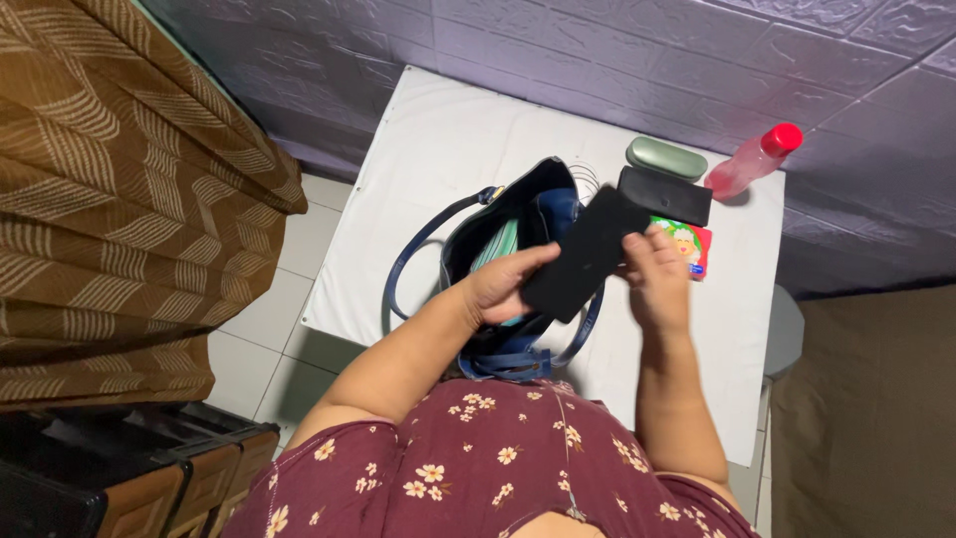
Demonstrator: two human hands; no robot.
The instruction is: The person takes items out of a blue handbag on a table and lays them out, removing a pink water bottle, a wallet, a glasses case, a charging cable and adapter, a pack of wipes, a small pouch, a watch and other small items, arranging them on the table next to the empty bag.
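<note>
A navy handbag with long straps stands open on a white-covered table, a pale green item showing inside it. Over the bag's mouth I hold a flat black rectangular wallet between both hands. My left hand grips its lower end from the bag side. My right hand holds its upper right edge with the fingers curled on it.
Beyond the bag lie a black pouch, a green glasses case, a pink bottle with a red cap and a small colourful packet. A brown patterned curtain hangs at left, above dark crates.
</note>
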